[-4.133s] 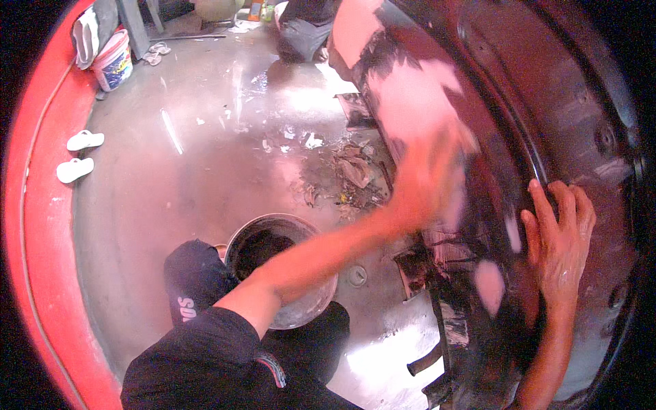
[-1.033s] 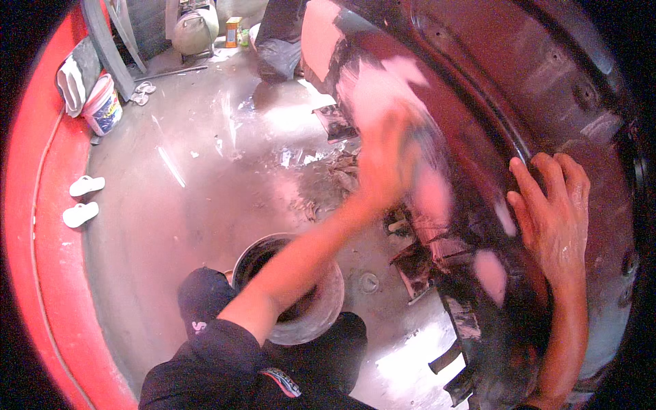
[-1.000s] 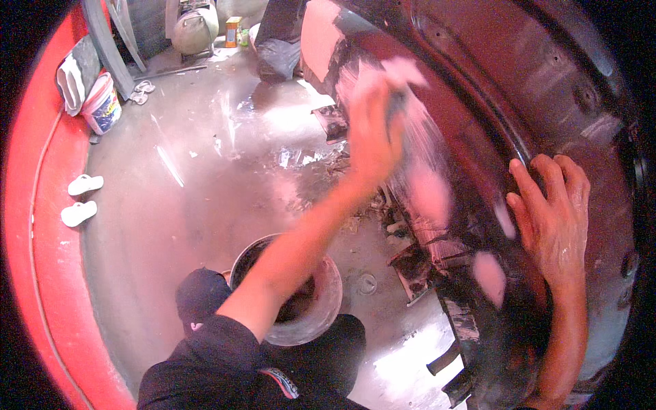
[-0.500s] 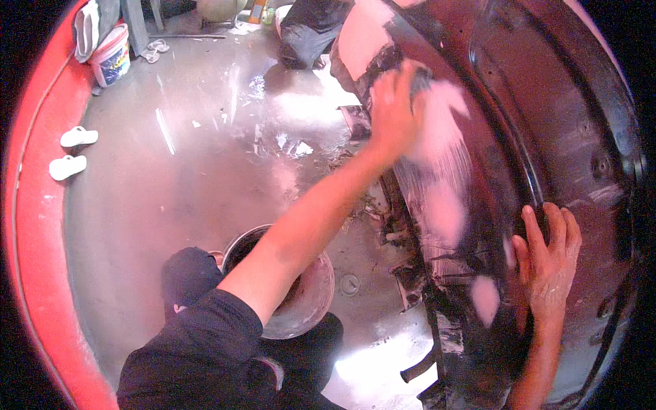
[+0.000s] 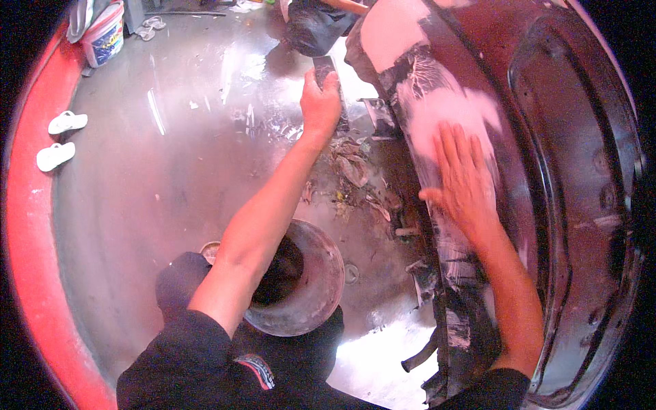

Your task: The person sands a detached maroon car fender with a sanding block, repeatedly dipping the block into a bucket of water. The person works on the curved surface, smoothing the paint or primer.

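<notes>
My left hand (image 5: 320, 96) grips a dark, flat rectangular block (image 5: 324, 65), held out over the floor to the left of a dark maroon car body panel (image 5: 574, 191). My right hand (image 5: 459, 174) lies on that panel with its fingers extended, over a pale pink patch (image 5: 434, 102) with streaky, blackened edges. Below my left forearm, a metal bucket (image 5: 314, 301) with dark contents sits between my legs.
A crouching person (image 5: 314, 27) is at the far end of the panel. White flip-flops (image 5: 56, 156) lie beside a red curved ledge (image 5: 37, 225). A white bucket (image 5: 104, 37) stands at the back left. Scraps and debris (image 5: 352, 164) litter the concrete floor (image 5: 157, 205) under the panel.
My left hand has come off the pink patch, moving left with the block. My right hand has moved left from the panel's ridge onto the patch.
</notes>
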{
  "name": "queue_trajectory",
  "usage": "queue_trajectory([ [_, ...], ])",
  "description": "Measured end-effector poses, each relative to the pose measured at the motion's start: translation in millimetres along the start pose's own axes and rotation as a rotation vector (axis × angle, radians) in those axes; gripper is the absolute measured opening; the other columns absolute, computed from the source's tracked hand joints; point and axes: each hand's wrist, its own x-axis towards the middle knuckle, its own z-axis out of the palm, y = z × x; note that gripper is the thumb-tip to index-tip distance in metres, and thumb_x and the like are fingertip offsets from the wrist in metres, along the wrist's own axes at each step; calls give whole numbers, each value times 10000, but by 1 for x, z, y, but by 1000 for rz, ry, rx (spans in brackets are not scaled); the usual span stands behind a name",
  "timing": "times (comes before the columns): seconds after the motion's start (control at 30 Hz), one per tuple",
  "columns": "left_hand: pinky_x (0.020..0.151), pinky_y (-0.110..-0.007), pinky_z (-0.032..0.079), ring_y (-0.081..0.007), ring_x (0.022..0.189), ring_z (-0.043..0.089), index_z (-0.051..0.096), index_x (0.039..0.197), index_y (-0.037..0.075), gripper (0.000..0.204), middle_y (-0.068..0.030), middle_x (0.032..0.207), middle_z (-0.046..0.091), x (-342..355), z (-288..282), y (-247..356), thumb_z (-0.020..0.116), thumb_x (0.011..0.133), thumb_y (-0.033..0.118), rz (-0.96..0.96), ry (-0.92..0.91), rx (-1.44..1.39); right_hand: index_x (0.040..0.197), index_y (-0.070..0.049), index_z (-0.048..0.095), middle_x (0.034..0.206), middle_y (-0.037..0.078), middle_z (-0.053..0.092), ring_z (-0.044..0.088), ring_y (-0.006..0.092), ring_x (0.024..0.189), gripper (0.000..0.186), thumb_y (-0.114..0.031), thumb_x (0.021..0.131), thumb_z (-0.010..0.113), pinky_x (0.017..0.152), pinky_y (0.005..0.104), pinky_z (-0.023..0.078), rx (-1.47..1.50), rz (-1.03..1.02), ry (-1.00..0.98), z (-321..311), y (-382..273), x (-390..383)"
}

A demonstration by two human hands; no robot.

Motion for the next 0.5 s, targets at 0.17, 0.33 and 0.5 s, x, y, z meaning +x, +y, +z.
queue_trajectory([
  [0.17, 961, -379, 451, -270, 1094, 595, 476, 1363, -22, 523, -188, 1232, 621, 8, -23, 0, 586, 987, 323, -73, -39, -90, 1516, 26, 314, 1618, 179, 238, 199, 336, 1502, 1102, -700, 745, 618, 1227, 482, 133, -32, 36, 124, 16, 7, 92],
  [0.33, 999, -420, 439, -358, 1146, 603, 494, 1320, -59, 501, -264, 1228, 622, 2, -26, 8, 609, 970, 280, -69, 71, -98, 1510, 27, 330, 1610, 162, 267, 209, 323, 1499, 1080, -726, 775, 570, 1222, 484, 139, -148, 32, 200, 37, 24, 165],
  [0.5, 1008, -412, 436, -357, 1166, 592, 483, 1337, -64, 520, -265, 1249, 610, 15, -40, 6, 612, 970, 281, -52, 35, -54, 1499, 28, 355, 1606, 166, 282, 201, 325, 1504, 1082, -751, 774, 552, 1228, 491, 116, -141, -16, 191, 37, 20, 140],
])
